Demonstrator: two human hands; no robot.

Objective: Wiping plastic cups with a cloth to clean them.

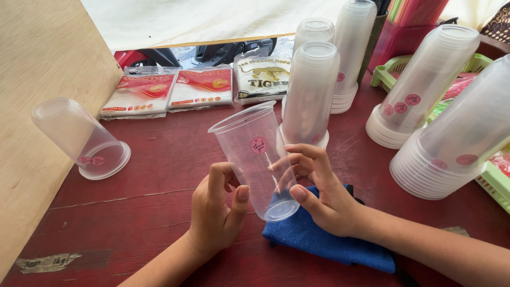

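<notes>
While both hands work at the middle of the dark red table [159,175], they share one clear plastic cup [258,159], tilted with its mouth up and toward the left and its base down near the blue cloth [319,239]. Left hand [215,210]: fingers curled, thumb pressed on the cup's lower wall, closed around it from the left. Right hand [319,191]: fingers spread over the cup's right side, thumb near the base, a loose wrap rather than a fist. Cup carries a small round pink sticker [258,145] on the wall facing the camera. Base of the cup hovers just over the cloth's left end (touching or not, cannot tell).

Around them: two stacks of clear cups [313,79], mouth down, stand just behind the held cup, a taller stack [351,48] behind those. Two more stacks [425,79] lean at right, some with pink stickers, beside a green basket [390,69]. A short stack of cups [79,138] lies tilted against the wooden board [48,79] at left. Three flat plastic packets [202,87] rest along the table's far edge. Strip of worn tape [48,262] on the near left of the table.
</notes>
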